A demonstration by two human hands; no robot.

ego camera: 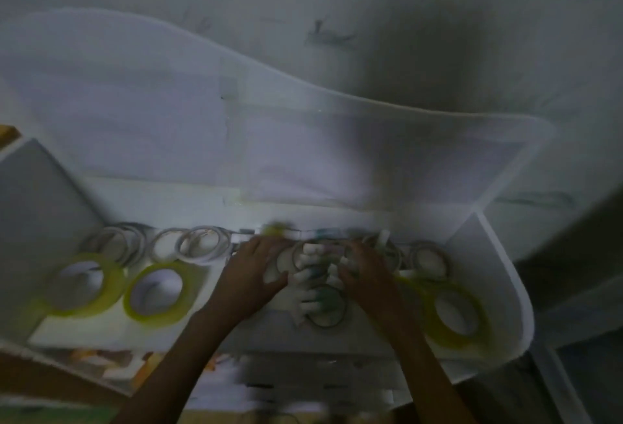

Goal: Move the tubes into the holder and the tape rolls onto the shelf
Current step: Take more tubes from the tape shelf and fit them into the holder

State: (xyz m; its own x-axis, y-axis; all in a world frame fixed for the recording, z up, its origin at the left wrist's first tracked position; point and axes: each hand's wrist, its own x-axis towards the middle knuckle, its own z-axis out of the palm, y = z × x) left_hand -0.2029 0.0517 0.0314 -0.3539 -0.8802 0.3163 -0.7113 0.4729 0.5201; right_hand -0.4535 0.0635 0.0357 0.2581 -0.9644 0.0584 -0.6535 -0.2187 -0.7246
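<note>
Gathering the tubes on the white shelf, both hands are cupping the cluster.

Left hand and right hand are curling over white-capped cylinders; blur is hiding whether either is truly gripping. Squeezing evenly should be stopping the smooth tubes rolling. Glossy yellow tape rolls and thin white rings are lying flat at left.
</note>
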